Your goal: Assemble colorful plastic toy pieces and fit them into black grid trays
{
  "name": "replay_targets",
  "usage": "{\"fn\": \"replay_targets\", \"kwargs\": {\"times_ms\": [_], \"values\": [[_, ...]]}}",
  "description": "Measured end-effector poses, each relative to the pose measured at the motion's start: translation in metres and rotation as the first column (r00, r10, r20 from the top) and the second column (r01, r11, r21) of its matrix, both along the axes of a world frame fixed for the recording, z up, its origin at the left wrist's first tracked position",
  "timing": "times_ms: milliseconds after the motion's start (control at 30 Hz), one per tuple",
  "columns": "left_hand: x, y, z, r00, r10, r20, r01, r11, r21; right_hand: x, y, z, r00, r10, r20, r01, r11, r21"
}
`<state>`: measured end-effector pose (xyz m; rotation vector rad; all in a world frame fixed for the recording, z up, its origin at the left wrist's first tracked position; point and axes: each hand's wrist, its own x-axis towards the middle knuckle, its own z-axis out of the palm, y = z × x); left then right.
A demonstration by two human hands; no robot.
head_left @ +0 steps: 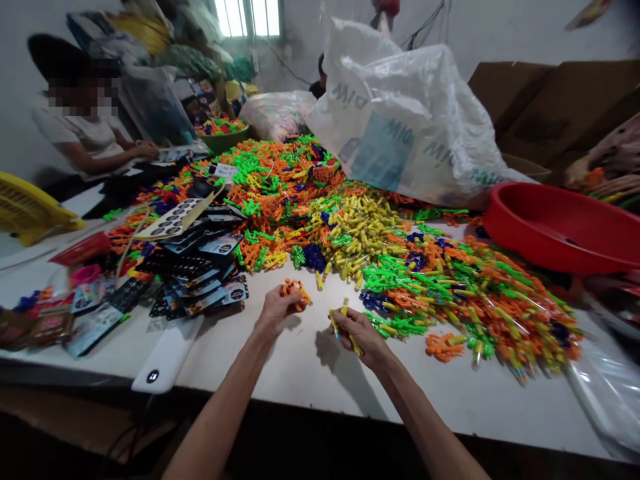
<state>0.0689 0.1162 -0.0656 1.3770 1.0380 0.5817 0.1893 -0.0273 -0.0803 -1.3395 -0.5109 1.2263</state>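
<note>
My left hand [277, 311] is closed around an orange plastic toy piece [295, 292] just above the white table [300, 373]. My right hand [359, 335] grips a few yellow tube-like toy pieces [344, 312], fingers curled round them. Both hands hover at the near edge of a big heap of small plastic toys [360, 233] in orange, green, yellow and blue that spreads across the table's middle and right.
A stack of black printed cards [203, 267] lies left of my hands, beside a white power bank [167, 357]. A red basin [560, 227] sits at right, a large white plastic bag [410, 113] behind the heap. Another person [90, 133] works at far left by a yellow basket [27, 210].
</note>
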Motion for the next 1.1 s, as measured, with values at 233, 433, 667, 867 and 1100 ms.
{"fn": "replay_targets", "kwargs": {"times_ms": [233, 433, 667, 867, 1100], "values": [[-0.009, -0.057, 0.003, 0.931, 0.207, 0.3, -0.072, 0.911, -0.406, -0.002, -0.023, 0.015, 0.999, 0.048, 0.026, -0.047, 0.999, -0.024], [-0.012, -0.064, 0.003, 0.937, 0.213, 0.278, -0.048, 0.865, -0.5, -0.002, -0.035, 0.009, 0.996, -0.019, -0.081, 0.017, 1.0, -0.021], [-0.011, -0.077, 0.003, 0.956, 0.106, 0.272, 0.065, 0.83, -0.553, -0.001, -0.033, 0.01, 0.996, 0.012, -0.088, -0.012, 1.0, -0.007], [-0.01, -0.077, 0.006, 0.939, 0.205, 0.275, -0.012, 0.82, -0.572, 0.003, -0.034, 0.009, 0.997, -0.02, -0.072, 0.02, 1.0, -0.009], [-0.01, -0.083, 0.002, 0.926, 0.215, 0.311, 0.04, 0.763, -0.645, 0.003, -0.034, 0.006, 0.998, -0.005, -0.069, 0.003, 0.999, -0.037]]}}
